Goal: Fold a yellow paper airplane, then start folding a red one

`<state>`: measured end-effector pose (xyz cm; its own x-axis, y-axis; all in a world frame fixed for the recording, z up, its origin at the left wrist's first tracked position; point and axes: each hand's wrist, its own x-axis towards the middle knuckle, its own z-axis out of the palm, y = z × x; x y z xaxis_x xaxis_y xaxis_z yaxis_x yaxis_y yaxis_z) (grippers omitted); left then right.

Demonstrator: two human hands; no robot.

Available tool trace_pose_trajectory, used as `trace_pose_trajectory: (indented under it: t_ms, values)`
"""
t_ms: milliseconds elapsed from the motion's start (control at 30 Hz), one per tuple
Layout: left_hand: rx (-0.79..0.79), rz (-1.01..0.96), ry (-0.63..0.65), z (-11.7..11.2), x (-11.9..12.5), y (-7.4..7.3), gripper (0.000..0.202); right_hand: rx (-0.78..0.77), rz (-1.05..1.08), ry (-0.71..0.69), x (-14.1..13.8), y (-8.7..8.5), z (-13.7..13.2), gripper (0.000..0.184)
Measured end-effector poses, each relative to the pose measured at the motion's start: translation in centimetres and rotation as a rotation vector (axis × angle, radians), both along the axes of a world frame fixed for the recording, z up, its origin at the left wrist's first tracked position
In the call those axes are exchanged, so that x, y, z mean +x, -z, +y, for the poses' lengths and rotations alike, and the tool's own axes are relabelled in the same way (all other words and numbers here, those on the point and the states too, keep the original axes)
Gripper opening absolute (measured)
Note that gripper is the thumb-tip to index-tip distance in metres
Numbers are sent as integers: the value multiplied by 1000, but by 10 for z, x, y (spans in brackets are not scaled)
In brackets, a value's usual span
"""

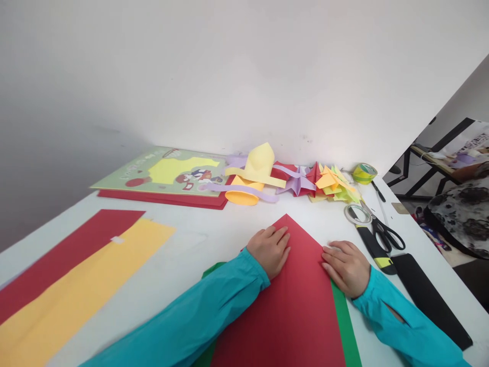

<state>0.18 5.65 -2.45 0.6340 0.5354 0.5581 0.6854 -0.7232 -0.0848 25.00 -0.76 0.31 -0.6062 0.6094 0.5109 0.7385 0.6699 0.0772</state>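
Observation:
A red paper sheet (282,316) with a pointed far end lies on the table in front of me. My left hand (269,250) rests flat on its upper left part, fingers stretched out. At the sheet's right corner, the fingertips of my right hand (347,267) touch the edge, with the fingers extended and the thumb hard to make out. Under the red sheet, a green paper (344,318) shows along the right side and a little at the left. Both forearms are in teal sleeves.
Left lie red paper (76,250) and orange paper (99,275). An illustrated pad (148,173), a yellow paper cone (260,163) and folded paper stars (332,183) sit by the wall. At right are tape rolls (364,174), scissors (385,234), a cutter (376,250) and a black strip (431,300). A person (462,214) is beyond.

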Motion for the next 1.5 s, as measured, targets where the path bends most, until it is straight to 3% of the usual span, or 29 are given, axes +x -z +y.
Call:
trace_pose_trajectory:
  t_ms: [233,433,600,800,933,1067,1333,1500]
  values:
    - [-89,34,19,4,-1,1,36,22,72,-27,-7,-1,3,17]
    - [-236,87,-41,25,0,-10,37,37,111,-29,-11,2,4,14]
    - [-366,132,-20,40,1,-13,37,35,121,-6,-11,3,6,15]
    - [-479,142,60,57,-6,-17,37,-153,27,120,-24,-7,37,29]
    - [-487,146,98,68,-12,-23,30,-314,-157,255,-46,-13,74,34]
    - [-467,158,102,72,-16,-23,25,-333,-186,283,-63,-13,97,33]
    - [-424,159,124,75,-18,-7,19,-341,-238,289,-65,-9,98,39]
    - [-406,180,138,73,-20,-12,18,-337,-262,295,-66,-9,97,40]
